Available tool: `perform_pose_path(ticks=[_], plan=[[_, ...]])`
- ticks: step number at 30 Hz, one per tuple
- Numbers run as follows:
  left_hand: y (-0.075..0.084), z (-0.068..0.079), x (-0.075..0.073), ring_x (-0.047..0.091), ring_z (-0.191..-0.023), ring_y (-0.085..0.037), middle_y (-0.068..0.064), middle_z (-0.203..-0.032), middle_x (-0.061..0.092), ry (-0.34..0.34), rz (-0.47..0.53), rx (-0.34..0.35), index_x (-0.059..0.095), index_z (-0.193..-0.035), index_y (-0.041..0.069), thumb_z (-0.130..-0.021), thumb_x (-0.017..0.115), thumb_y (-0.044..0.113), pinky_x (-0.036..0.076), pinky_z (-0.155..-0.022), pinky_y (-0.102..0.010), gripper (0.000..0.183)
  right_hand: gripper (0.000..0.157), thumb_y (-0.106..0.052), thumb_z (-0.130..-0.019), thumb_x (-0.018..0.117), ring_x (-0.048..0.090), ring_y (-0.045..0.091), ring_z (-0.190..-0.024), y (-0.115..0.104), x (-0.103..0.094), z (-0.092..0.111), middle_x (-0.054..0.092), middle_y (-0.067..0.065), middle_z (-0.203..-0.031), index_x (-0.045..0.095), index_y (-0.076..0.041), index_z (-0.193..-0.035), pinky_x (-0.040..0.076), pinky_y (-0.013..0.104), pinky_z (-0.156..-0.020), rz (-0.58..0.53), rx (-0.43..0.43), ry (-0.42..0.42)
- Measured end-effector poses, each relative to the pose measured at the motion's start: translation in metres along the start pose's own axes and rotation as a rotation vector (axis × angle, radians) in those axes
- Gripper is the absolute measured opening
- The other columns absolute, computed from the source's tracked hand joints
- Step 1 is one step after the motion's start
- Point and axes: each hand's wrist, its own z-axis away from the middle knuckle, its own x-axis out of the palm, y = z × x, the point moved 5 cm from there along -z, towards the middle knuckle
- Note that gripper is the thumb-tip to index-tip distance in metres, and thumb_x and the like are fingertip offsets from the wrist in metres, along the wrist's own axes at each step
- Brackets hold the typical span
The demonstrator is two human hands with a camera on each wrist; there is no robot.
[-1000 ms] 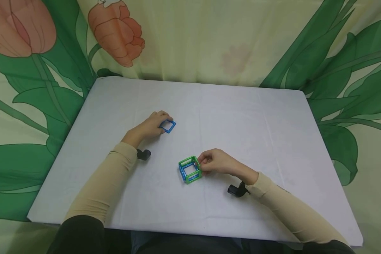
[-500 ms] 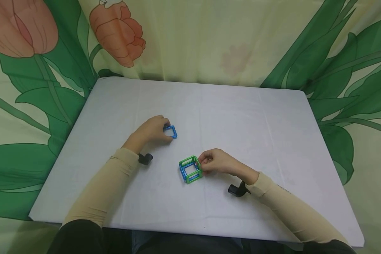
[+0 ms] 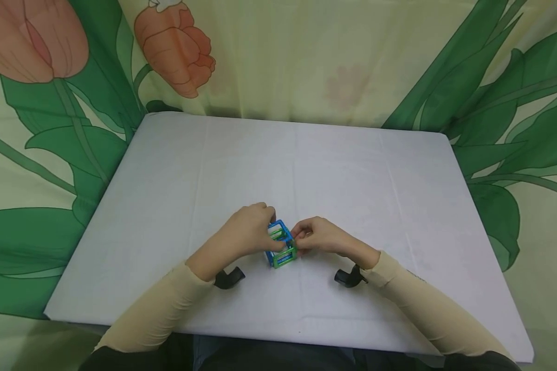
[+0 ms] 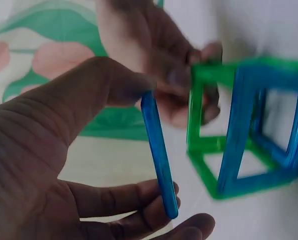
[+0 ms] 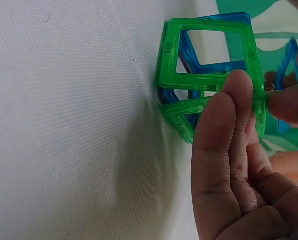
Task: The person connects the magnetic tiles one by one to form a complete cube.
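My left hand (image 3: 248,229) pinches a blue square magnetic tile (image 4: 160,160) between its thumb and fingers. In the left wrist view the tile shows nearly edge-on, beside an open-framed cube of magnetic tiles (image 4: 229,145). Green and blue squares make up this cube, which sits on the white cloth. From the head view, the blue tile (image 3: 286,230) overlaps the cube's top, and the left hand hides part of both. My right hand (image 3: 322,234) holds the cube at its right side. The right wrist view has its fingertips against a green panel (image 5: 169,55).
A white cloth covers the table (image 3: 376,196). A black wrist camera (image 3: 229,278) is worn at the left wrist, another black camera (image 3: 348,278) at the right. Behind the table hangs a curtain (image 3: 283,62) printed with tulips and leaves.
My left hand has come down and to the right with the blue tile, from the table's left middle to the cube. The right hand has stayed in place on the cube.
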Motion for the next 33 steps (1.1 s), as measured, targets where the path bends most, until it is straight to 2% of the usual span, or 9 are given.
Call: perform_pose_path(ticks=[3,7,14,24,33], plan=[[0.01,0.01,0.006,0.057,-0.072,-0.014,-0.001,-0.09,0.061,0.016,-0.007,0.018,0.068,-0.106,0.005,-0.076,0.086,0.047,0.05,-0.06,-0.025,0.055,0.025,-0.01,-0.091,0.066,0.071,0.017,-0.077,-0.002,-0.001,0.001,0.07,0.004,-0.088,0.069,0.003,-0.112,0.061,0.035,-0.076,-0.011,-0.01,-0.01],[0.015,0.015,0.009,0.054,-0.07,-0.014,-0.002,-0.088,0.059,0.07,-0.035,0.04,0.067,-0.103,0.005,-0.076,0.087,0.046,0.049,-0.059,-0.026,0.053,0.027,-0.011,-0.092,0.064,0.073,0.02,-0.08,-0.003,-0.001,0.001,0.071,0.005,-0.091,0.069,0.005,-0.115,0.062,0.037,-0.079,-0.03,-0.027,-0.031],[0.013,0.014,0.016,0.055,-0.07,-0.013,-0.004,-0.09,0.061,0.091,-0.054,0.037,0.068,-0.105,0.004,-0.075,0.088,0.045,0.052,-0.059,-0.027,0.055,0.03,-0.009,-0.098,0.061,0.075,0.025,-0.088,-0.004,-0.001,0.003,0.076,0.01,-0.102,0.066,0.008,-0.122,0.062,0.036,-0.085,-0.06,-0.045,-0.089],[0.014,0.015,0.022,0.053,-0.067,-0.012,-0.004,-0.088,0.056,0.144,-0.085,0.057,0.064,-0.1,0.003,-0.074,0.091,0.043,0.052,-0.056,-0.027,0.055,0.032,-0.004,-0.102,0.056,0.075,0.031,-0.093,-0.003,-0.002,0.004,0.075,0.014,-0.105,0.061,0.012,-0.129,0.062,0.039,-0.087,-0.112,-0.064,-0.144],[0.013,0.015,0.024,0.054,-0.07,-0.013,-0.004,-0.091,0.058,0.122,-0.066,0.062,0.066,-0.105,0.002,-0.074,0.091,0.046,0.053,-0.059,-0.027,0.06,0.032,-0.003,-0.101,0.056,0.075,0.027,-0.091,0.005,0.002,0.002,0.074,0.015,-0.107,0.061,0.012,-0.129,0.062,0.039,-0.086,-0.131,-0.065,-0.14]])
